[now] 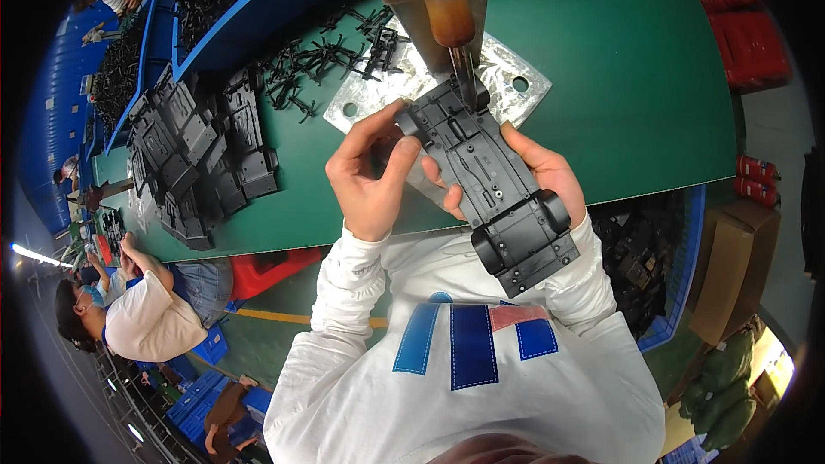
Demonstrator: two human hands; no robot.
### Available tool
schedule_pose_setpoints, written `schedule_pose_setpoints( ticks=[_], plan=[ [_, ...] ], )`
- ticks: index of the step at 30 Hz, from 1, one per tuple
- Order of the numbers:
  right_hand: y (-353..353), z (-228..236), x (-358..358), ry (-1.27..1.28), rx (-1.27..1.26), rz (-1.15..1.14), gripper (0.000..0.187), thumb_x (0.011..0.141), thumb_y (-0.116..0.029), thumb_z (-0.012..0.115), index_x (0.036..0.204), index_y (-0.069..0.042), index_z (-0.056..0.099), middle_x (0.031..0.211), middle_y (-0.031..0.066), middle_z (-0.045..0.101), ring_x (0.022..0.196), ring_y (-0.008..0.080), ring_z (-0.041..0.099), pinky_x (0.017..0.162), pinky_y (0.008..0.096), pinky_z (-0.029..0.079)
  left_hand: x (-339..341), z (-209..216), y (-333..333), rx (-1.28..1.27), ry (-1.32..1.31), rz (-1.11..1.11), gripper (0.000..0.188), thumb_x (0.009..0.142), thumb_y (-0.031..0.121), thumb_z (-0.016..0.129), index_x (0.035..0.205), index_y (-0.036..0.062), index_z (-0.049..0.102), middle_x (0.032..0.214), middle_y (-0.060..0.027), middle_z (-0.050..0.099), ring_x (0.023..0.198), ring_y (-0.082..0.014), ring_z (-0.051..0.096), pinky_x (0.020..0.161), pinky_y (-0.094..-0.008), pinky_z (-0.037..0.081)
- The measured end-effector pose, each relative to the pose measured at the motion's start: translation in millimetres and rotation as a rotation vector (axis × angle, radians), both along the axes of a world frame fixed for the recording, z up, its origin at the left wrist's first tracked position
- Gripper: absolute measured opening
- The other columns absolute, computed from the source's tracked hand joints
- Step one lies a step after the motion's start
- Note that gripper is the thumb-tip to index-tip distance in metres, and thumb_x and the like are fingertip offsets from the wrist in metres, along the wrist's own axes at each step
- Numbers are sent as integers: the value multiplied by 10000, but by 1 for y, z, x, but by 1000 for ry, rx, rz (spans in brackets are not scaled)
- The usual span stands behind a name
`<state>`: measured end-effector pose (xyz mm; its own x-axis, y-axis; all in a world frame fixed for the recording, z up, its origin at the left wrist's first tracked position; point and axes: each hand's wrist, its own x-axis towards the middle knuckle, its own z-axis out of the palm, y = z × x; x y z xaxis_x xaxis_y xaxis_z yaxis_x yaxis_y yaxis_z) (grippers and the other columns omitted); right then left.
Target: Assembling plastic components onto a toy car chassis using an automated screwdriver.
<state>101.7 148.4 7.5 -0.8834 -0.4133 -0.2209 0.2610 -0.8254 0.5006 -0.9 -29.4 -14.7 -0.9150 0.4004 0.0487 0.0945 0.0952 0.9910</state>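
A black plastic model-car chassis (pixel 485 176) slants from upper left to lower right, its upper end over the metal plate (pixel 524 101) on the table (pixel 627 77) and its lower end past the table's near edge, in front of the person's white shirt. It is matte, with rounded wheel arches at the corners, raised ribs, slots and small holes along a narrower middle, and a flat, stepped tail. At its left, the left hand (pixel 365 172) has index finger and thumb bent around the upper arch; whether it pinches or merely steadies cannot be told. The right hand (pixel 554 176) grasps the chassis from beneath and along the right edge. Around this, from the left, a seated co-worker (pixel 155 318) in a mask sits beside the table; blue bins (pixel 249 2) full of dark parts line its far side, with a heap of similar black chassis pieces (pixel 202 155) in front, then a red stool (pixel 266 277) below the edge and scattered black frame parts (pixel 318 60). A cloth-wrapped tool (pixel 451 21) with an orange-brown section hangs over the plate, its metal tip hiding part of the chassis's upper end. Rightmost are a blue crate (pixel 698 232) of black parts, a cardboard box (pixel 726 275) and red cylinders (pixel 756 179).
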Motion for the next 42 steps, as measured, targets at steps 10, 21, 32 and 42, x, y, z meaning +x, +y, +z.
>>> schedule_pose_setpoints(
  ticks=[10, 21, 32, 42],
  plan=[
    [1, 4, -1, -72, 57, 10, 621, 1079, -455, 328, 1505, -5, 356, 1393, 289, 452, 1094, 422, 584, 799, 487, 612, -1, 0, 0, 17, -51, 19, 358, 856, 0, 729, 1205, -53, 671, 883, -30, 652, 796, -85, 583, 769, -231, 478],
    [0, -3, -2, -8, 100, -2, 602, 1084, -430, 337, 1494, 10, 370, 1396, 299, 463, 1140, 413, 565, 890, 471, 574, -1, 0, 1, 16, -43, 29, 351, 860, 7, 727, 1202, -51, 677, 872, -23, 652, 787, -82, 577, 756, -224, 469],
    [-1, 1, -1, -4, 211, -37, 557, 1101, -362, 309, 1482, 38, 382, 1428, 270, 471, 1297, 387, 484, 955, 467, 518, -1, 2, 2, 5, -9, 29, 356, 860, 13, 732, 1205, -51, 676, 871, -23, 655, 785, -82, 580, 755, -226, 472],
    [-1, 0, 0, -6, 233, -35, 569, 1099, -376, 295, 1485, 33, 379, 1429, 288, 460, 1299, 393, 483, 969, 476, 518, 0, 2, 1, -1, -35, 19, 361, 858, 21, 739, 1206, -50, 676, 873, -25, 655, 798, -86, 582, 767, -230, 475]
  ],
)
